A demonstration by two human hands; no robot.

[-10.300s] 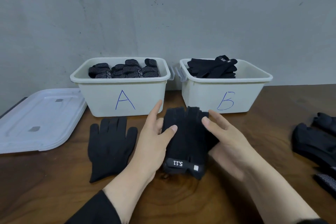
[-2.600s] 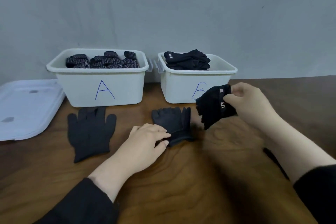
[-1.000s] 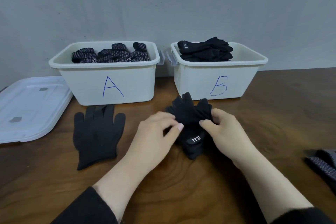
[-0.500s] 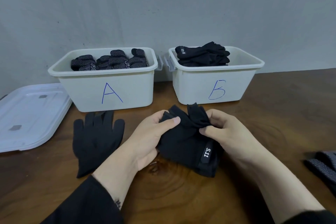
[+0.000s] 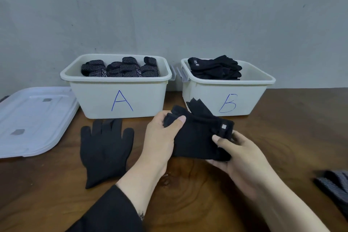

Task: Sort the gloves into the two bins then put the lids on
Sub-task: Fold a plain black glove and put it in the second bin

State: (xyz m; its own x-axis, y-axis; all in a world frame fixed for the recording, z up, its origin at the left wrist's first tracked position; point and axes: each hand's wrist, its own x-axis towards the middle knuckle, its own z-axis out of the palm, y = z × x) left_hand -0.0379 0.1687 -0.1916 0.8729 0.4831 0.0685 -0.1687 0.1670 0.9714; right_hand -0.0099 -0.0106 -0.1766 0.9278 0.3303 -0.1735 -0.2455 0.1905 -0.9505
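Black plain gloves (image 5: 197, 137), stacked as a pair, gripped by both hands: left hand (image 5: 162, 137) on the finger end, right hand (image 5: 239, 156) pinching the cuff end, just above the tabletop (image 5: 188, 203). Bin A (image 5: 116, 96) beyond the left hand holds dotted gloves; bin B (image 5: 227, 98) beyond the right holds plain ones. Left to sort, by my read: this pair, a flat glove (image 5: 105, 152) left of the left hand, a grey-patterned piece (image 5: 335, 182) far right. Lids (image 5: 32, 120) still off. Legible: "A", "B".
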